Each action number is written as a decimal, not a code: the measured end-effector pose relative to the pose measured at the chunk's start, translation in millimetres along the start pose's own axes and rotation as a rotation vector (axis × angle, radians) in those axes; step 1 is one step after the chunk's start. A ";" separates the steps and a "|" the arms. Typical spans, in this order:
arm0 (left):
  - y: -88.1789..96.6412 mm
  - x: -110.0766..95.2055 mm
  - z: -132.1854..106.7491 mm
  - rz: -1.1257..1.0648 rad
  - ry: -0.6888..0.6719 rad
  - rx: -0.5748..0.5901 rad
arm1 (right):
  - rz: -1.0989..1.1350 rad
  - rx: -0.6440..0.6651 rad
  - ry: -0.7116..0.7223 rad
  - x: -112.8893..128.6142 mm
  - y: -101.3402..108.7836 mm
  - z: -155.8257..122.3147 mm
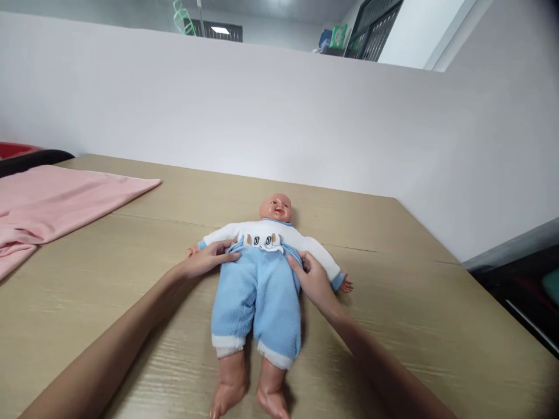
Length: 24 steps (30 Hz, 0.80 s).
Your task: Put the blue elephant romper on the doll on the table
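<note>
A baby doll lies on its back, its head toward the wall and its bare feet toward me. It wears a white top with blue cuffs, and light blue fleece trousers with white hems. Eyes and orange patches are sewn on the top's front. My left hand grips the trousers' waistband at the doll's hip on the left of the picture. On the opposite hip, my right hand pinches the waistband between thumb and fingers. The fabric is bunched at both hands.
The doll rests on a wood-coloured table. A pink cloth is spread at the left, near a red and black object. Behind the table stands a white wall. Dark items stand past the right edge.
</note>
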<state>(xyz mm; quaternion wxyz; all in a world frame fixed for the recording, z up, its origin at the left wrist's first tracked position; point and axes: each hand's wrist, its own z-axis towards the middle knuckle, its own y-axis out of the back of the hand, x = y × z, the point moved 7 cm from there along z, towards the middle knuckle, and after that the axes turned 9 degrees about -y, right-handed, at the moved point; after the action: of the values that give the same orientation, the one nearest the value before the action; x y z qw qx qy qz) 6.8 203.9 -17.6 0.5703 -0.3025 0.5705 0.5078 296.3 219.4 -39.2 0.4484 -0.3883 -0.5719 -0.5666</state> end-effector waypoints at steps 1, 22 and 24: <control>3.7 2.6 -6.6 0.013 0.010 0.009 | -0.003 0.006 -0.002 -3.0 4.5 -6.9; -13.0 34.2 -14.1 -0.322 0.101 -0.037 | 0.475 0.177 -0.288 -37.5 13.7 -6.0; -13.6 29.2 -16.7 -0.278 0.079 -0.001 | 0.370 0.225 -0.228 -25.6 15.9 -10.7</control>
<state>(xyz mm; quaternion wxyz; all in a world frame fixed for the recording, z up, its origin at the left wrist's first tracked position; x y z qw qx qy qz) 8.8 191.2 -51.5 0.6122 -0.3983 0.5449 0.4119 319.9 211.3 -59.3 0.5175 -0.4958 -0.5974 -0.3600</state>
